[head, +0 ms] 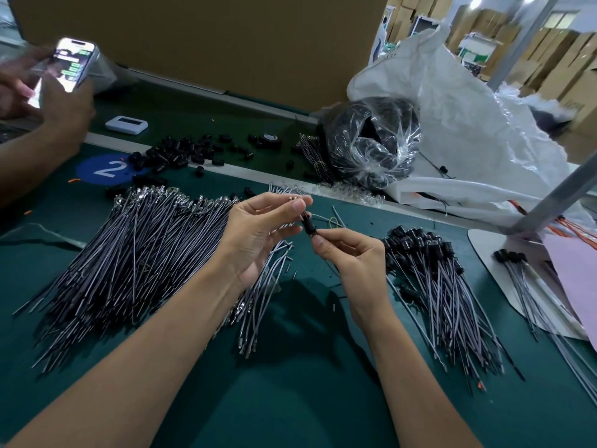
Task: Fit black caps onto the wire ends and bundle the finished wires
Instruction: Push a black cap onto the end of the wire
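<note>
Over the green table, my left hand (258, 227) pinches the top of a small black cap (307, 225) between thumb and fingertips. My right hand (352, 253) pinches the cap's lower end, where a thin wire meets it. A big heap of uncapped grey wires (129, 253) with metal terminals lies to the left. A smaller loose bunch of wires (258, 302) lies under my left wrist. Finished wires with black caps (429, 279) are piled to the right. Loose black caps (181, 153) are scattered at the back.
Another person's hands hold a phone (72, 64) at the far left. A clear bag of black parts (371, 140) and a large white sack (452, 124) stand at the back right. A white device (126, 124) and a tape roll (270, 140) lie behind the caps. Pink paper (571, 273) lies right.
</note>
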The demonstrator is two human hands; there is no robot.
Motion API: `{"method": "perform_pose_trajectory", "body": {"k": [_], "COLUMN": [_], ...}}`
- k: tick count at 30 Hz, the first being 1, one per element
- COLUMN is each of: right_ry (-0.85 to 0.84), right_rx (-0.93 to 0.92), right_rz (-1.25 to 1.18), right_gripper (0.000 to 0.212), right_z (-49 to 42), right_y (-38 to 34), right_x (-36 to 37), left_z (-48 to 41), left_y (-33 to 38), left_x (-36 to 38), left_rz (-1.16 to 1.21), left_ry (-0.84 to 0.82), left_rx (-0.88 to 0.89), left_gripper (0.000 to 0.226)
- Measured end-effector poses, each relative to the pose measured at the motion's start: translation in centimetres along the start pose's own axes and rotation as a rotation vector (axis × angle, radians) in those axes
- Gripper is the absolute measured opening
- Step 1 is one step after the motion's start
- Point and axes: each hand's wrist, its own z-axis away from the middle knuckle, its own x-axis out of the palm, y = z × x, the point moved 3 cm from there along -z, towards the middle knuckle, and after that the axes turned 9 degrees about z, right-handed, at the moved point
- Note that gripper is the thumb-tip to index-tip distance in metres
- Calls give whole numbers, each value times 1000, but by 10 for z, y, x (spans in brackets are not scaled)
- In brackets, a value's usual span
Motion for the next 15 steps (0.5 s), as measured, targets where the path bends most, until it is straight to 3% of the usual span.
{"method": "perform_pose_trajectory", "body": {"k": [15], "right_ry": [0], "right_rx": [10], "right_rz": [20], "right_gripper": [17], "right_z": [0], "right_y": [3], "right_x": [0], "left_z": [-1], "left_y": [0], "left_x": [-1], "left_rz": [-37], "left_ry": [-15], "left_rx": [34], "left_gripper": [15]}}
